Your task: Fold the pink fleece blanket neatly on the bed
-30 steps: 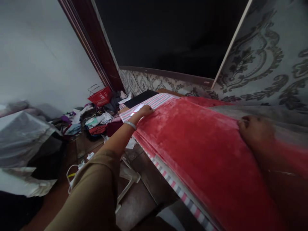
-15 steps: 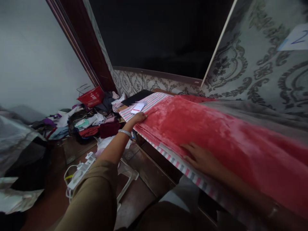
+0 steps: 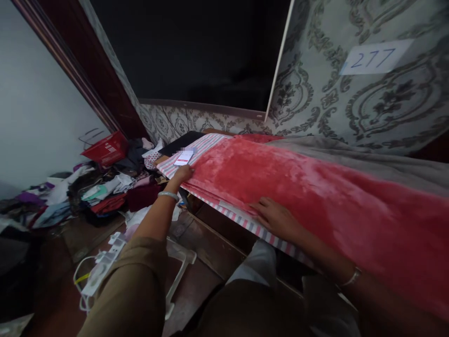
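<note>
A thick red plush blanket (image 3: 280, 173) lies folded along a long table or board, over a cloth striped in pink, grey and white (image 3: 210, 140). At the blanket's left near corner, my left hand (image 3: 183, 174) is closed on its edge. My right hand (image 3: 278, 219) rests on top by the near edge, its fingers stretched out and a little apart; the thumb side is hard to make out. Just beyond my left hand, a lit phone (image 3: 184, 158) lies on the striped cloth.
Grey fabric (image 3: 326, 150) lies behind the blanket. A large dark screen (image 3: 189, 51) hangs on the patterned wall. At left, a red basket (image 3: 107, 149) stands by a heap of clothes (image 3: 101, 192). On the floor are a white power strip (image 3: 105, 264) and a pale plastic frame (image 3: 180, 262).
The view has turned right, so more of the wall paper sign shows. My right hand has shifted slightly left along the blanket's near edge. The left hand stays at the corner.
</note>
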Action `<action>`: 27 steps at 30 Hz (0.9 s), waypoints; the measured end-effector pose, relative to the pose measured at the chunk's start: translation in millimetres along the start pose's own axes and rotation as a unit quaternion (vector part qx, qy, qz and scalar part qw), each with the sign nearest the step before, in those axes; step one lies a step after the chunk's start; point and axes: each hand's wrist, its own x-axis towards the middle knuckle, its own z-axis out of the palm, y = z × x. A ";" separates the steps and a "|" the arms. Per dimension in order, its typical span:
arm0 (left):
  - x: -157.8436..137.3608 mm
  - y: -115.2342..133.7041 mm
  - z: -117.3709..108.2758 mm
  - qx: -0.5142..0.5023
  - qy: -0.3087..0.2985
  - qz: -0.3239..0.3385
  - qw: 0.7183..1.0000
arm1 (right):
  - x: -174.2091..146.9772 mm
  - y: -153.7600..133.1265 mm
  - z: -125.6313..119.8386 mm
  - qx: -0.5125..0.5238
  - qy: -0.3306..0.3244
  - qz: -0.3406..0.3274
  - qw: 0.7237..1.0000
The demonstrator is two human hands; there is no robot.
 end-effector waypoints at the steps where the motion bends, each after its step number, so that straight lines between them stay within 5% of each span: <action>1: -3.0 0.5 -1.6 0.006 0.003 0.002 1.000 | -5.4 2.2 -4.9 0.007 0.009 0.005 1.000; 7: -16.5 30.3 -23.2 0.027 0.057 0.063 0.996 | -61.5 27.9 -33.3 -0.003 0.093 0.098 0.991; 11: -37.5 99.5 -19.2 0.021 0.088 0.210 0.973 | -99.7 40.9 -34.4 -0.048 0.110 0.204 0.972; 14: -58.1 148.9 1.6 0.028 0.049 0.327 0.943 | -118.4 44.1 -29.2 -0.065 0.082 0.272 0.957; 17: -67.0 170.1 26.4 0.043 -0.010 0.311 0.949 | -132.2 48.4 -24.2 -0.071 0.057 0.322 0.942; 20: -64.0 170.6 41.7 0.059 -0.008 0.279 0.958 | -141.8 55.9 -22.0 -0.056 0.045 0.350 0.934; 27: -63.3 169.8 36.7 0.079 0.005 0.276 0.958 | -157.4 67.8 -31.7 -0.006 0.121 0.315 0.941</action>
